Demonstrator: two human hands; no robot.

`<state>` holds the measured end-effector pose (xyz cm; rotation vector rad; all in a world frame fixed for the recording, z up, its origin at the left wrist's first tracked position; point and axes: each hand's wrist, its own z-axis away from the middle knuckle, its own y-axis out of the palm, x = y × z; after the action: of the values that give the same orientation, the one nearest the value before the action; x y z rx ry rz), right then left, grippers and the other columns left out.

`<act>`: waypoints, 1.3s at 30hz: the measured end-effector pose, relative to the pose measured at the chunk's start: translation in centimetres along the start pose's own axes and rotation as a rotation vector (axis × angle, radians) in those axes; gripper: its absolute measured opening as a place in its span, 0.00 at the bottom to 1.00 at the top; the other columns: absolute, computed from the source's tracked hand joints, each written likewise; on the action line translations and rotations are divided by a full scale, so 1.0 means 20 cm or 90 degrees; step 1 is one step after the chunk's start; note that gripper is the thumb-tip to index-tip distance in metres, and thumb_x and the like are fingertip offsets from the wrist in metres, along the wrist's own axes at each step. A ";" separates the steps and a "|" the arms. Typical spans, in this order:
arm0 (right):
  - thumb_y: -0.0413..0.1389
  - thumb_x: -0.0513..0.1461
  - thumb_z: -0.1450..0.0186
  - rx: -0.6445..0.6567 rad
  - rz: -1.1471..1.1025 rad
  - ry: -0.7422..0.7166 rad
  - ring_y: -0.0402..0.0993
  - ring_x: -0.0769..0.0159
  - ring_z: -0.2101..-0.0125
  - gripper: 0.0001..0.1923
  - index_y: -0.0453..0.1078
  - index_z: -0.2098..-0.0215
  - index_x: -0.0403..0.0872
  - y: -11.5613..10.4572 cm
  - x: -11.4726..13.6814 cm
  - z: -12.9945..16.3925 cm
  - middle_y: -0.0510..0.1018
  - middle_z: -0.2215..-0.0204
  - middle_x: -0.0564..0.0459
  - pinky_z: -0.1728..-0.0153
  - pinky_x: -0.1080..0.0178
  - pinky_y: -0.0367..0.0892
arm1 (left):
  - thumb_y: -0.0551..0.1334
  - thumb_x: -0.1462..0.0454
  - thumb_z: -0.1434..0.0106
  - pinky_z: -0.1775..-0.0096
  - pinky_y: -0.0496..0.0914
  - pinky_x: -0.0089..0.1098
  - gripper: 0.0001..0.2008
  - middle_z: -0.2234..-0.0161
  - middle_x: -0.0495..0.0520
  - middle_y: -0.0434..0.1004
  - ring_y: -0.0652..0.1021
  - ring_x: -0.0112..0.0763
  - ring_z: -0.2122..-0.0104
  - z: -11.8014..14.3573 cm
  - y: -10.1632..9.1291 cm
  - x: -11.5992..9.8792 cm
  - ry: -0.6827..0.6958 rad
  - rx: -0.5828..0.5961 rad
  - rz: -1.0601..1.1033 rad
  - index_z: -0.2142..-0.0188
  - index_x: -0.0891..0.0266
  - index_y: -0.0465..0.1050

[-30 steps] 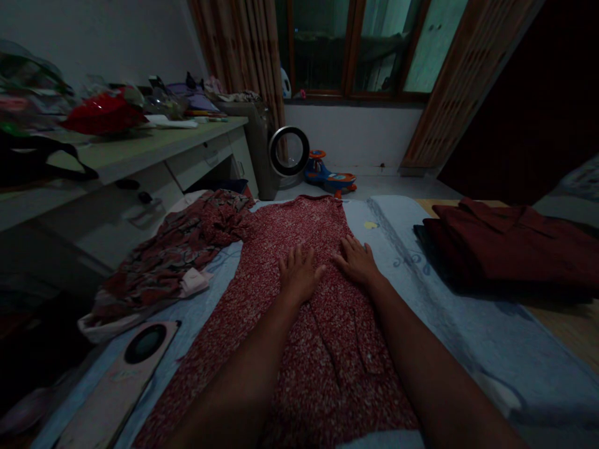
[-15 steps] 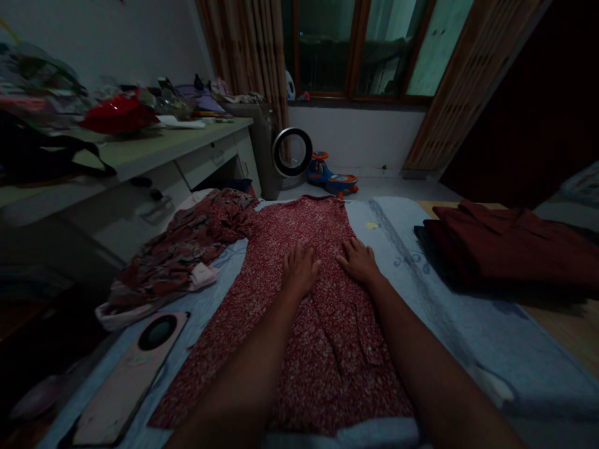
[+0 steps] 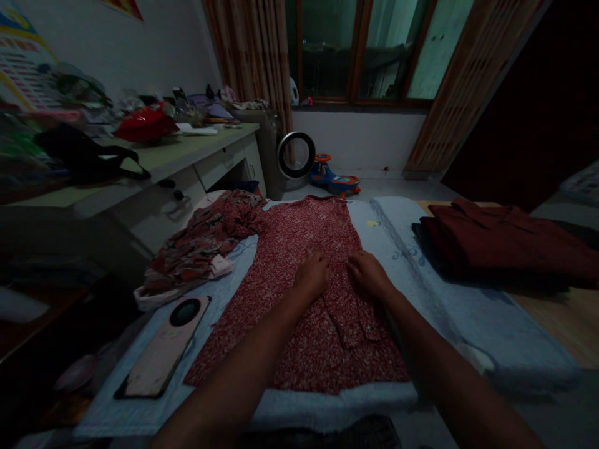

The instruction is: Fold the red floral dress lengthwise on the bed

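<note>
Two hands: both lie on the dress (image 3: 309, 293), side by side near its middle, knuckles up.
Left hand (image 3: 312, 275): fingers curled down into the cloth; whether it pinches a fold cannot be told.
Right hand (image 3: 367, 271): fingers also bent onto the cloth, just beside the left hand, not touching it; a hold on the fabric cannot be told either.
Dress: red with a small pale print, spread flat and lengthwise on the blanket (image 3: 430, 293), narrow end toward the window, wide hem toward the person. A folded strip of the same cloth runs from under the hands down toward the hem.
Blanket: pale blue, covering the surface under the dress; its near edge hangs just past the hem.
Heap (image 3: 201, 246): a crumpled patterned garment left of the dress, touching its upper left edge.
Phone (image 3: 163, 349): pinkish, with a round dark camera ring, lying on the blanket left of the dress, below the heap, apart from both hands.
Dark clothes (image 3: 505, 243): folded maroon pieces right of the dress, well apart from the right hand.
Desk (image 3: 187, 156): at the left, cluttered, with a red thing (image 3: 146, 123) and a black bag (image 3: 82, 156) on top.
Floor beyond: a ring-shaped fan (image 3: 296, 155) and a toy car (image 3: 333, 178) under the window.
</note>
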<state>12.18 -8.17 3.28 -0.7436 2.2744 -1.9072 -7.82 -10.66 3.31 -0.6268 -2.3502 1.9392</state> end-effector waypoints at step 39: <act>0.59 0.55 0.38 0.046 -0.095 -0.066 0.61 0.48 0.37 0.38 0.63 0.36 0.44 -0.04 0.12 0.62 0.66 0.37 0.38 0.38 0.45 0.56 | 0.55 0.55 0.29 0.35 0.56 0.46 0.22 0.34 0.59 0.60 0.61 0.41 0.34 0.53 -0.01 -0.12 0.102 0.027 0.087 0.39 0.57 0.63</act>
<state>14.80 -20.48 1.85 -1.0028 2.1322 -1.9494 -8.58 -21.42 1.72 -0.9234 -2.2179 1.9055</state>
